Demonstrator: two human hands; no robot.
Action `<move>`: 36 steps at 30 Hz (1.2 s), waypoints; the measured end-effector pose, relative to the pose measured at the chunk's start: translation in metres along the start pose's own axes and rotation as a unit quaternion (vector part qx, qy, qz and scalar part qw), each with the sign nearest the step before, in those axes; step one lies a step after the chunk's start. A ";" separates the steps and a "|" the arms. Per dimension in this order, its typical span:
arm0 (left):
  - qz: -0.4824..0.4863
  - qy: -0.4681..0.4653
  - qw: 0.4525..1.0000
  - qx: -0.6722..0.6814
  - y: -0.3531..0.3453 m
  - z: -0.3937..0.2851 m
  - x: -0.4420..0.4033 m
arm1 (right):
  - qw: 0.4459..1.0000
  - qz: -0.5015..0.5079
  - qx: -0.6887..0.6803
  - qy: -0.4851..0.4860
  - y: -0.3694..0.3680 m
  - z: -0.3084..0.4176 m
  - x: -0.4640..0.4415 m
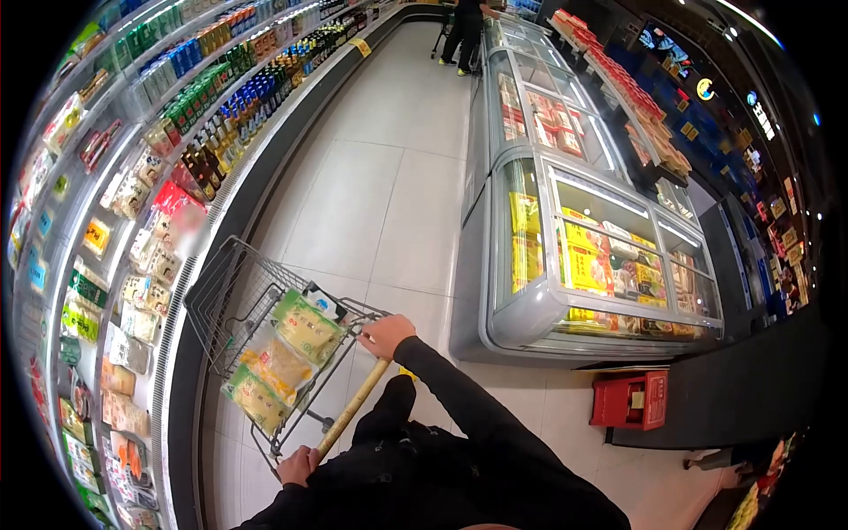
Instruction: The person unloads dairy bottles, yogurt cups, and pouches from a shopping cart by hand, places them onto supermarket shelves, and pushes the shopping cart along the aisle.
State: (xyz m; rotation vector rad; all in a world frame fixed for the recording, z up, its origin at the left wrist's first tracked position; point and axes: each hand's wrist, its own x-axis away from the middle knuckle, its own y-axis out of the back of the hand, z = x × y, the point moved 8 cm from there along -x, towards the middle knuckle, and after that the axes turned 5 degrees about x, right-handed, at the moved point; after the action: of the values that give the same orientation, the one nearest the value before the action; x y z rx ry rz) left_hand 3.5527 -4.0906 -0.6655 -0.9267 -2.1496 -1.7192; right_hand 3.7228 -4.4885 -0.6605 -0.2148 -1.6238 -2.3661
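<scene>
A wire shopping cart (231, 281) stands at an angle in front of me. Its pale yellow handle bar (355, 406) runs between my two hands. My left hand (299, 465) is closed around the near end of the bar. At the other end, my right hand (386, 336) grips the bar where it meets the metal frame. In the cart's upper section lie a green and yellow food bag (307, 327), a see-through bag of yellowish food (276, 369) and another green and yellow bag (254, 397). A dark and white packet (323, 302) sits beside them, partly covered.
An open refrigerated shelf (181, 300) with drinks and packaged food runs along the left. Glass-topped freezers (521, 309) line the right. A red box (629, 399) stands behind them. Tiled floor (353, 194) stretches ahead to a person in dark clothes (462, 35).
</scene>
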 end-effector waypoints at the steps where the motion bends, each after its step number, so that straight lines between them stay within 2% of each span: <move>1: 0.015 0.058 0.997 0.038 0.051 -0.051 -0.005 | 1.000 -0.016 -0.003 0.014 0.007 -0.005 -0.011; 2: 0.016 0.064 0.997 0.049 0.046 -0.054 -0.015 | 1.000 -0.007 0.003 0.020 0.010 -0.012 -0.023; 4: 0.046 0.007 0.996 0.071 0.036 -0.067 -0.037 | 0.999 -0.012 0.012 0.038 0.014 -0.027 -0.054; 5: 0.078 0.000 0.992 0.094 0.028 -0.069 -0.046 | 0.999 -0.020 0.000 0.045 0.014 -0.034 -0.067; 8: 0.096 0.006 0.985 0.142 0.031 -0.091 -0.076 | 0.996 0.009 0.022 0.087 0.031 -0.048 -0.104; 11: 0.091 0.019 0.983 0.158 0.049 -0.120 -0.103 | 0.991 0.009 0.016 0.133 0.031 -0.064 -0.141; 15: 0.060 0.023 0.978 0.198 0.038 -0.141 -0.144 | 0.983 0.014 0.044 0.175 0.044 -0.087 -0.196; 19: 0.042 0.058 0.973 0.220 0.060 -0.170 -0.183 | 0.975 0.023 0.046 0.217 0.049 -0.106 -0.252; 24: 0.065 0.106 0.965 0.232 0.089 -0.199 -0.238 | 0.963 0.039 0.041 0.263 0.058 -0.113 -0.326; 28: 0.004 0.141 0.957 0.255 0.104 -0.221 -0.286 | 0.949 0.044 -0.010 0.313 0.074 -0.113 -0.389; 36: -0.059 0.254 0.928 0.265 0.099 -0.254 -0.376 | 0.906 0.069 -0.003 0.418 0.078 -0.117 -0.500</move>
State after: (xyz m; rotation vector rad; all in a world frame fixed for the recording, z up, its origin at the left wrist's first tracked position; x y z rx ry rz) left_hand 3.8522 -4.4409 -0.7215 -0.1813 -2.1463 -1.1379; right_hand 4.2265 -4.5581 -0.7673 0.5918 -1.1188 -1.9192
